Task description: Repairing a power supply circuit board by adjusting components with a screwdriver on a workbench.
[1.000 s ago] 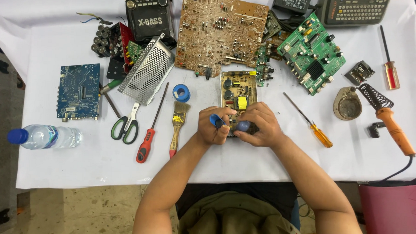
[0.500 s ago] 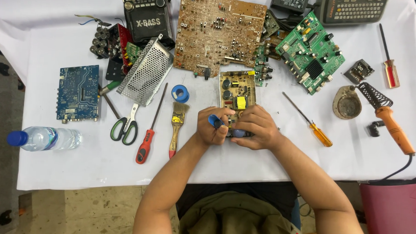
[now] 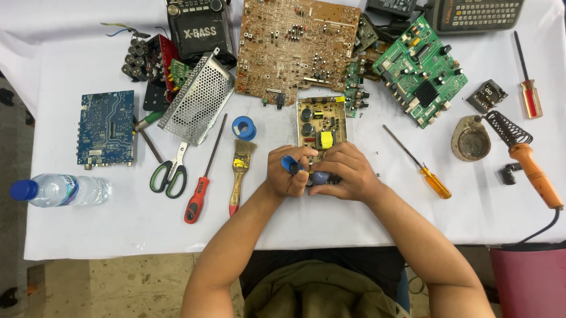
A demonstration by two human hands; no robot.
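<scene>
1. Your left hand [image 3: 289, 172] is clenched on a blue-handled tool [image 3: 289, 163]; only the handle end shows, so I can't tell what kind of tool it is.
2. Your right hand [image 3: 345, 174] is closed over the near end of the small tan circuit board [image 3: 321, 119], fingers curled on something dark and rounded [image 3: 320, 177] at its edge. I can't make out what that is.
3. The board lies flat on the white-covered surface [image 3: 356, 224], just in front of the big brown board [image 3: 293, 43], between the paintbrush [image 3: 238, 176] and the yellow-handled screwdriver [image 3: 421, 165].
4. Handling, my read: the board is light and stiff but fragile. Its tall parts, the yellow transformer [image 3: 325, 140] and the dark capacitors, will snap or lift pads if levered.
5. Hold it by the bare edges or corners, not by the components. The underside is probably spiky with solder leads.
6. It's light enough to skate on the cloth under tool pressure, so pin it down with the right hand.
7. The blue tape roll [image 3: 243, 127] and scissors [image 3: 170, 171] sit to the left, well apart from the work.
</scene>
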